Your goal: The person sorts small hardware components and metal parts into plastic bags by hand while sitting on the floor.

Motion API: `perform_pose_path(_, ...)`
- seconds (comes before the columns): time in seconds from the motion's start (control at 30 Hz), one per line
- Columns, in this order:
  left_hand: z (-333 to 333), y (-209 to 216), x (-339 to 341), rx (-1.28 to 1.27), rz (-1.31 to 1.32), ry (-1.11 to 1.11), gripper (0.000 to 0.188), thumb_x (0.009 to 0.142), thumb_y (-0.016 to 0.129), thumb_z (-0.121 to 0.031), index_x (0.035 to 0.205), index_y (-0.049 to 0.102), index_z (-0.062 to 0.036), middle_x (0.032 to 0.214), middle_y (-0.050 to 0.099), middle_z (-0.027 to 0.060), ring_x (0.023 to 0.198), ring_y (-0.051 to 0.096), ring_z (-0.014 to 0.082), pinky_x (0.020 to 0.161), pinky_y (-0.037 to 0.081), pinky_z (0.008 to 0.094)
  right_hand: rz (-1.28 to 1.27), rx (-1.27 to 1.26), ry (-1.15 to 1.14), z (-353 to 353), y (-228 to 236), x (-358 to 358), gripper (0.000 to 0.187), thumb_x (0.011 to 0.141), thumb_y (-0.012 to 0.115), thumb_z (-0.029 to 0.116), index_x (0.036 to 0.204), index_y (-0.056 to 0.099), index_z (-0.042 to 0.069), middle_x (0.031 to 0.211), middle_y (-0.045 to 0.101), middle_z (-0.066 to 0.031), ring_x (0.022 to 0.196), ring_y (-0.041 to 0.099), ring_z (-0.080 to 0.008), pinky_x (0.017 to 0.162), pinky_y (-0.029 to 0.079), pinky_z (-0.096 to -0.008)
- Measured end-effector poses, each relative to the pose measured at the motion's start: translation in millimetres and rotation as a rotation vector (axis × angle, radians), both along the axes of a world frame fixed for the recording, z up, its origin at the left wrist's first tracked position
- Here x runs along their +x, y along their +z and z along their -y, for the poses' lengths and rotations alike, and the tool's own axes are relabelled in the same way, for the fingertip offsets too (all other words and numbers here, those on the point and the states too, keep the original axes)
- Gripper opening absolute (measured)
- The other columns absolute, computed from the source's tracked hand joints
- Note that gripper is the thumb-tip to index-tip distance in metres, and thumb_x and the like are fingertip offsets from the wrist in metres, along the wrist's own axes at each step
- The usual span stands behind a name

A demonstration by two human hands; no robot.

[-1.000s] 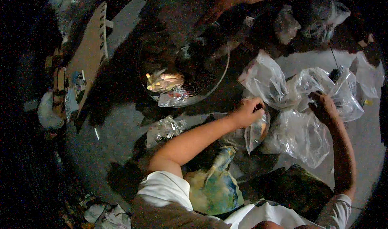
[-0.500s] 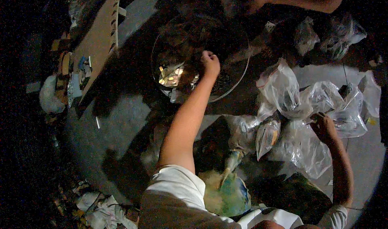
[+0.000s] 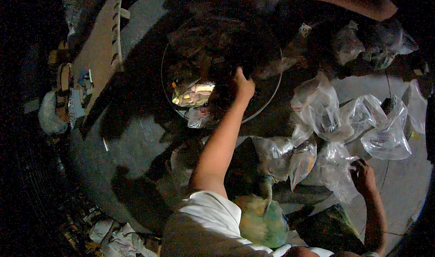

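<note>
I'm pinching the bag's [image 3: 333, 166] right edge with the nearer right hand [image 3: 365, 180], the left hand [image 3: 245, 88], grip hidden, hovering inside the basin's [image 3: 267, 103] right rim.

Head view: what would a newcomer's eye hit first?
Probably the glaring yellowish bundle at the near left of the dark round-rimmed container, with the left hand over that container's right half. Next, the shiny clear plastic bags spread at right, the right hand at their near edge.
</note>
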State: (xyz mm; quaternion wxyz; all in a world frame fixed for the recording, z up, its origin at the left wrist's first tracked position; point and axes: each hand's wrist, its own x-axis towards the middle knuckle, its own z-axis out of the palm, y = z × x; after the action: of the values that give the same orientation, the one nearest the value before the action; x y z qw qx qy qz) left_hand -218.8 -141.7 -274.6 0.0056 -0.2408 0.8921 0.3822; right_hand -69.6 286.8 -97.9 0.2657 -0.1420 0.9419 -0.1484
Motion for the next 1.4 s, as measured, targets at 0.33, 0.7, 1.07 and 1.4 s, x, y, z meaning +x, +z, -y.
perform_pose_path(0.33,2,-24,26,-0.199,0.263,-0.395,0.049,0.069,0.055,0.0,0.116,0.043,0.0049,0.111,0.046,0.028,0.105,0.044,0.0405,0.09,0.037,0.0421,0.09,-0.046,-0.232,79,-15,-9,0.015,0.075,0.058,0.009,0.089,0.058,0.003,0.084,0.059,-0.0155,0.072,0.059,-0.0311,0.063,0.046,-0.0352)
perform_pose_path(0.7,-18,3,7,0.097,-0.233,-0.147,0.047,0.074,0.058,-0.006,0.116,0.041,0.0051,0.111,0.046,0.0257,0.103,0.044,0.0401,0.086,0.037,0.0436,0.139,0.03,-0.218,115,-16,-24,0.016,0.077,0.056,0.014,0.09,0.058,0.006,0.089,0.059,-0.0145,0.08,0.057,-0.0336,0.069,0.046,-0.0382)
perform_pose_path(1.07,18,18,-102,0.477,-0.084,0.062,0.06,0.069,0.066,-0.009,0.121,0.037,0.0012,0.118,0.045,0.0185,0.107,0.044,0.032,0.092,0.035,0.0389,0.054,-0.091,-0.162,117,-35,-21,0.014,0.076,0.056,0.011,0.086,0.057,0.002,0.082,0.058,-0.0175,0.072,0.056,-0.0351,0.061,0.044,-0.0385)
perform_pose_path(1.4,11,58,-55,0.601,-0.366,-0.163,0.061,0.065,0.072,-0.01,0.118,0.043,-0.0009,0.116,0.049,0.0134,0.106,0.047,0.0262,0.092,0.036,0.0361,0.032,-0.155,-0.141,104,-37,-20,0.015,0.074,0.057,0.011,0.087,0.056,0.003,0.083,0.057,-0.0171,0.073,0.055,-0.0351,0.063,0.044,-0.0402)
